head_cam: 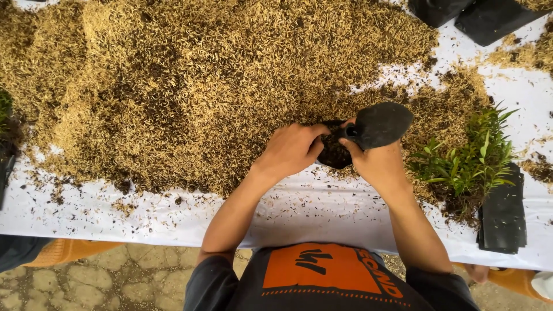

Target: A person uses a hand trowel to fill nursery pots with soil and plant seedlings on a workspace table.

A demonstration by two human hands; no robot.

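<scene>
My left hand [291,150] grips the left rim of a small black planting bag [332,154] filled with husk and soil mix, at the edge of the big pile. My right hand [374,164] is closed around the handle of a black trowel [380,124], its blade lifted and pointing up to the right, and the same hand also touches the bag's right rim. The bag sits on the white sheet [299,210] between both hands.
A large heap of tan rice husk mixed with dark soil [190,86] covers the table's far side. Green seedlings [469,161] lie at the right beside a stack of flat black bags [504,213]. More black bags [478,14] lie at top right. Stone paving [115,282] shows below.
</scene>
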